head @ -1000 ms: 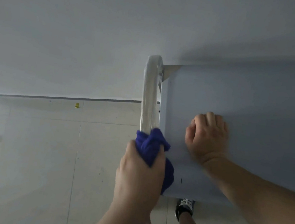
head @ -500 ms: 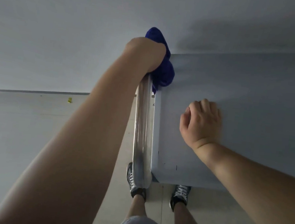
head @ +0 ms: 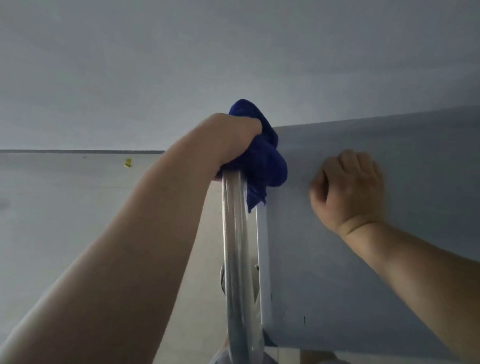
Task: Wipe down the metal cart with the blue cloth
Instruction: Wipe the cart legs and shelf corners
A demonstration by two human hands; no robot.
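The scene is seen from head height, steeply downward and close above the grey flat metal cart top.

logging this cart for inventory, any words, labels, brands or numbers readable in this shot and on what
No text can be read in this view.
On the metal cart: no label, brand or number showing.
On the handle bar: bare shiny metal, nothing printed.
On the blue cloth: no tag showing.
The yellow scrap far left: too small to read.
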